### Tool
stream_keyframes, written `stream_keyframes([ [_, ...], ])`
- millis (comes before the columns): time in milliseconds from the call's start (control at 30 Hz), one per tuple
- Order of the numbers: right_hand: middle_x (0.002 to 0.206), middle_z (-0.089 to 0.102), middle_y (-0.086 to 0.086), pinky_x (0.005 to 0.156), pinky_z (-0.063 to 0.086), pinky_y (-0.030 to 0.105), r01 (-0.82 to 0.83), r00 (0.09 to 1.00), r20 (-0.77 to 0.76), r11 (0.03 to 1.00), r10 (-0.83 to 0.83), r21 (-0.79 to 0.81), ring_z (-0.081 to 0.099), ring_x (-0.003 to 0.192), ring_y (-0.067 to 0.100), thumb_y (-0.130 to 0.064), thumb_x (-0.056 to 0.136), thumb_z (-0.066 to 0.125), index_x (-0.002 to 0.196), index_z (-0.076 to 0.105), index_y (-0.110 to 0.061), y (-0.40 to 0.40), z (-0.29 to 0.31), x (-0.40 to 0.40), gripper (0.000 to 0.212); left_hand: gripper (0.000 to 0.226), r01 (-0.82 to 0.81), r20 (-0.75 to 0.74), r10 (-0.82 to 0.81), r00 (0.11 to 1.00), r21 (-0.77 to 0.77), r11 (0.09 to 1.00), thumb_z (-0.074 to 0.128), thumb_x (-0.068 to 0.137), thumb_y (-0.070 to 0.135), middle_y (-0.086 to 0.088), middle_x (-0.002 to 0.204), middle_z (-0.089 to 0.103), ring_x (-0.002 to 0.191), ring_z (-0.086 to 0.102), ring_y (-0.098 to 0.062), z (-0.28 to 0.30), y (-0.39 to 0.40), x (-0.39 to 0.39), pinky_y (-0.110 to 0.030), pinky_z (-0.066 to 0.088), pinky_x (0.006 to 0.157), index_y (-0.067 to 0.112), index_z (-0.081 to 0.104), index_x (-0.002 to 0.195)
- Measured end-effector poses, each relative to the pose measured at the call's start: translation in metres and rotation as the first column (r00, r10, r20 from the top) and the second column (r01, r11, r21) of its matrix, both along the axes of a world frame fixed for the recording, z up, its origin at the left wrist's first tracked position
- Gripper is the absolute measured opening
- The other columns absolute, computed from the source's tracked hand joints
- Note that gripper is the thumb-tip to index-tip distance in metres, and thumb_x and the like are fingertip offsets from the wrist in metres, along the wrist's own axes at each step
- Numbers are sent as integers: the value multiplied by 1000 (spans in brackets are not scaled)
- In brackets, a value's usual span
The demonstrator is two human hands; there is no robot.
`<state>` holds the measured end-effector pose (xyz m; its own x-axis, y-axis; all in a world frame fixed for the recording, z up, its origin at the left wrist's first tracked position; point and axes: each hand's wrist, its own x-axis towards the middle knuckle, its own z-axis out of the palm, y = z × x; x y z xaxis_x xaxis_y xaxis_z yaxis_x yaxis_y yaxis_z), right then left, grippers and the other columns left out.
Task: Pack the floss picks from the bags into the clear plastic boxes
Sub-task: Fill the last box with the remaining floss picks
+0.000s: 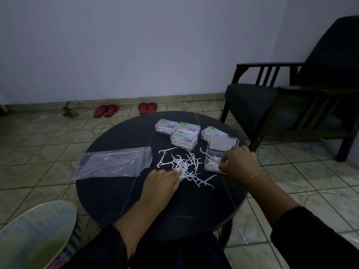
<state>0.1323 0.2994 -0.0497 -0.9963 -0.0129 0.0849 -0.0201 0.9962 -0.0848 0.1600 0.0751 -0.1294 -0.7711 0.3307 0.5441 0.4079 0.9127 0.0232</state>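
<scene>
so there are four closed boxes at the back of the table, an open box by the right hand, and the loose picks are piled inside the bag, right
Not quite. The head view shows the picks piled loose on the table, right of the bag, not inside it. The left hand touches that pile. The rest holds: four closed boxes at the back and an open box by the right hand.

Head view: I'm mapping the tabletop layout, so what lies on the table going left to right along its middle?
Empty plastic bag → left hand → loose floss picks → open clear box → right hand.
</scene>
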Motion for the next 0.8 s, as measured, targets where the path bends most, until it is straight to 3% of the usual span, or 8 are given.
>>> stream_keyframes([
  [100,115,55,2,94,38,36,22,995,-96,1000,-23,-17,43,112,23,-37,92,49,108,66,-24,11,-2,-6,26,19,31,-22,-31,999,3,1000,57,78,30,16,77,72,56,62,-10,5,-2,-3,-24,45,55,27,75,80],
  [200,118,53,2,93,36,36,28,995,-94,999,-25,23,42,113,23,-37,95,45,112,64,-26,12,-8,-12,28,30,29,-44,-28,999,23,999,45,81,33,15,77,72,59,63,-10,10,-1,-6,-24,46,57,28,75,81],
  [300,120,52,2,94,35,36,21,999,-49,995,-16,97,42,114,23,-38,96,46,118,63,-27,10,-15,-15,29,30,37,-62,-32,998,96,995,46,82,33,12,75,72,58,63,-12,18,3,-10,-25,50,57,25,76,83],
  [433,124,52,2,96,35,36,39,999,-23,999,-39,-5,41,117,23,-38,95,50,120,61,-28,16,-17,-16,30,17,0,32,-10,999,316,949,62,87,26,8,74,73,60,64,-9,36,12,-15,-26,55,60,21,77,93],
  [533,121,54,2,95,36,35,68,995,-67,992,-76,-109,43,115,23,-40,94,50,121,62,-29,24,-21,-14,31,20,-178,286,26,958,520,835,63,91,29,10,83,73,69,63,-4,51,21,-20,-25,53,68,24,73,107],
  [633,117,55,1,94,38,35,83,991,-86,983,-98,-166,44,113,22,-41,94,50,120,63,-30,30,-23,-13,30,18,-257,369,-21,929,688,679,64,90,31,14,81,69,74,63,-1,64,27,-27,-22,51,70,21,74,100],
  [800,114,55,0,92,40,35,62,994,-75,966,-83,-252,44,110,21,-42,94,51,119,63,-29,31,-20,-11,31,15,-373,472,-193,860,840,393,67,88,32,-3,75,71,67,62,-7,73,36,-39,-23,42,65,19,74,92],
])
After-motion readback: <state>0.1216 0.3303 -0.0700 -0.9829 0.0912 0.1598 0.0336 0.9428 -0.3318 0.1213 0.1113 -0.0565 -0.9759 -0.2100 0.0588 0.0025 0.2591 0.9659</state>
